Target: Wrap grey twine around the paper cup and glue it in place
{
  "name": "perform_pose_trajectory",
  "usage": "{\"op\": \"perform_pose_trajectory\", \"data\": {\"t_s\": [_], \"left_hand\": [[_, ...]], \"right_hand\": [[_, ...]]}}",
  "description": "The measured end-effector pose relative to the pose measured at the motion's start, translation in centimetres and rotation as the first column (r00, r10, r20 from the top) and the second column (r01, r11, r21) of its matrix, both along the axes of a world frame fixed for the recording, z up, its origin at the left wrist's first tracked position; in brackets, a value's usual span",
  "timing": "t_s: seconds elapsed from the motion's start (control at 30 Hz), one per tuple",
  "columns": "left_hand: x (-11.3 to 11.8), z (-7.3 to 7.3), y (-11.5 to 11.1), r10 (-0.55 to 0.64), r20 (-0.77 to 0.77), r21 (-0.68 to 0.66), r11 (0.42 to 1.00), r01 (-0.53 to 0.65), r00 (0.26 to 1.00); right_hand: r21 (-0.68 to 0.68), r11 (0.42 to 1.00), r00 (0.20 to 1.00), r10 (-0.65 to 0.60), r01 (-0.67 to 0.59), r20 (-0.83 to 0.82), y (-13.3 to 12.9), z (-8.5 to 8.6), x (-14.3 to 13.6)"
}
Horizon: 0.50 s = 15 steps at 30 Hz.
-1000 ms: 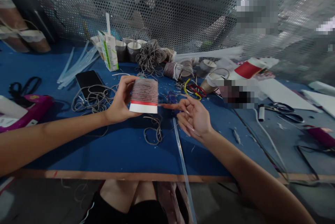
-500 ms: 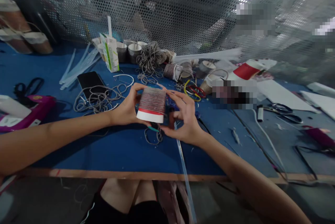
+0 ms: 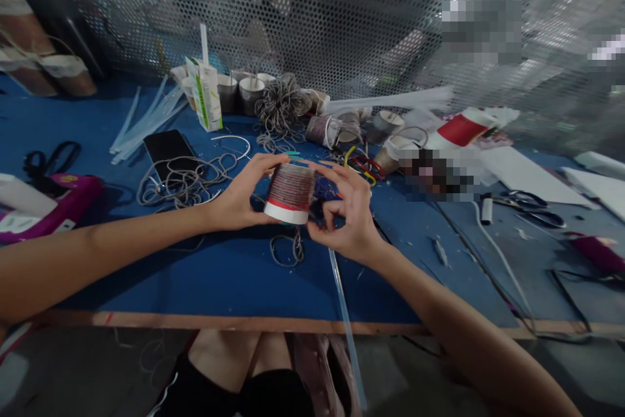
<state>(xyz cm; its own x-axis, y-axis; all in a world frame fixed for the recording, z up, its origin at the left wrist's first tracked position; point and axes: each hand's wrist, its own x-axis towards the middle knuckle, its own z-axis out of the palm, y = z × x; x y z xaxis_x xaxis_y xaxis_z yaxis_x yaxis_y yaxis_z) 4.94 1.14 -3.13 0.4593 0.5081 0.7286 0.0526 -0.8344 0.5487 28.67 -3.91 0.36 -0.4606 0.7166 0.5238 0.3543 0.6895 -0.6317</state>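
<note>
Between my hands, above the blue table, is a paper cup point(image 3: 291, 190) wound with greyish-brown cord, with a red and white band showing at its lower end. My left hand point(image 3: 247, 192) grips the cup's left side, fingers along the top and thumb beneath. On the right side, my right hand point(image 3: 347, 209) has its fingers bent over the upper edge and its thumb near the bottom. A loop of grey cord point(image 3: 287, 251) lies just below the cup. Behind my right fingers a dark blue item is mostly hidden.
Tangled cord point(image 3: 178, 186) and a black phone point(image 3: 170, 147) lie left, near a purple device point(image 3: 73, 205). Cord-wrapped cups and a drink carton point(image 3: 208, 95) stand along the mesh screen point(image 3: 312, 33). Scissors point(image 3: 534, 209) lie right. A clear strip point(image 3: 342, 300) overhangs the front edge.
The cup has shifted slightly to the right and tilted between my hands. My left fingers have moved further over its top, and my right fingers have curled more.
</note>
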Motion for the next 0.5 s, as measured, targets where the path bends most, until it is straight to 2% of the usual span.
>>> {"op": "perform_pose_trajectory", "data": {"t_s": [0.17,0.27,0.4,0.5], "left_hand": [[0.14,-0.11,-0.12,-0.05,0.114,-0.117,0.991,0.064,0.992],[0.15,-0.13,-0.08,-0.061,0.102,-0.137,0.988,0.075,0.993],[0.09,-0.01,-0.03,-0.004,-0.012,-0.12,0.993,0.002,1.0],[0.17,-0.23,0.16,0.09,0.01,-0.13,0.988,-0.088,0.996]], "right_hand": [[-0.061,0.998,1.0,-0.004,0.002,-0.028,0.05,0.09,0.22],[-0.107,0.994,0.998,-0.012,0.006,-0.059,0.27,-0.05,0.51],[-0.119,0.993,0.998,-0.026,0.019,-0.058,0.38,-0.06,0.46],[-0.094,0.995,0.993,-0.054,0.044,-0.104,0.19,0.3,0.29]]}}
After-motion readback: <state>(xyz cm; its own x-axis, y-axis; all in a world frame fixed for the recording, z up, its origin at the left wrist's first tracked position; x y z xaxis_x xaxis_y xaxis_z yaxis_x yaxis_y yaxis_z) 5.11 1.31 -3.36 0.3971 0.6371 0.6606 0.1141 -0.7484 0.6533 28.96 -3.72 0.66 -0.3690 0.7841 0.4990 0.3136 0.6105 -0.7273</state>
